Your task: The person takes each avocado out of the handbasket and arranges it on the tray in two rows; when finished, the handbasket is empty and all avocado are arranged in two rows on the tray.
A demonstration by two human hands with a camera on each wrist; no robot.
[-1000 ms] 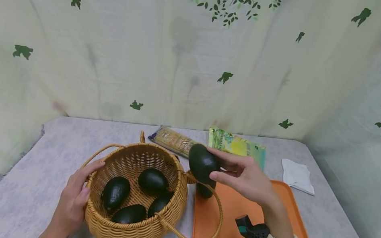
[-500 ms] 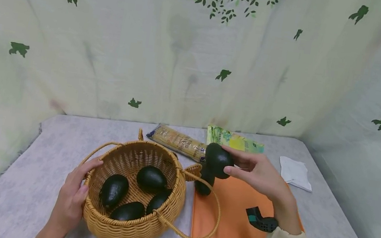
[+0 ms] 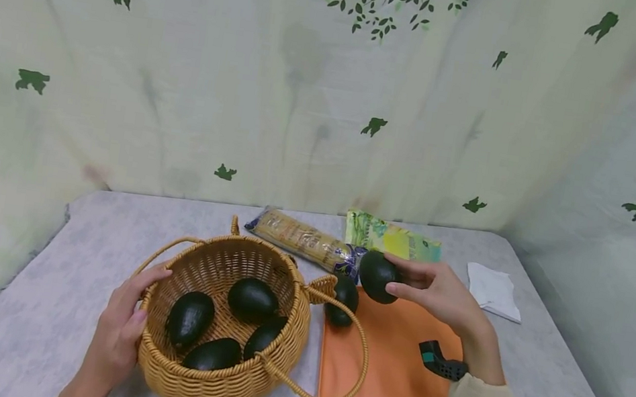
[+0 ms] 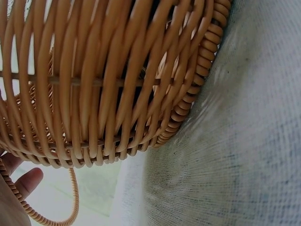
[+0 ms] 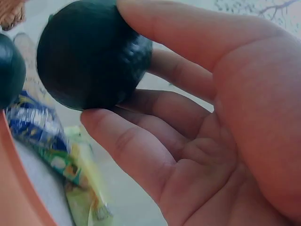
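A dark green avocado is pinched between the thumb and fingers of my right hand, above the far edge of the orange tray. The right wrist view shows that avocado close up at the fingertips. Another avocado lies at the tray's far left corner. My left hand grips the left rim of a round wicker basket, fingers over the edge. Several avocados lie inside it. In the left wrist view, the woven basket wall fills much of the picture; the left hand is mostly hidden.
Behind the tray lie a long noodle-like packet and a green-yellow bag. A white packet is at the right. The basket's looped handle hangs over the tray's left edge. A leaf-printed curtain stands behind the table.
My right hand has carried the avocado rightward, away from the basket's right rim and over the tray's far side. The left hand has stayed on the basket.
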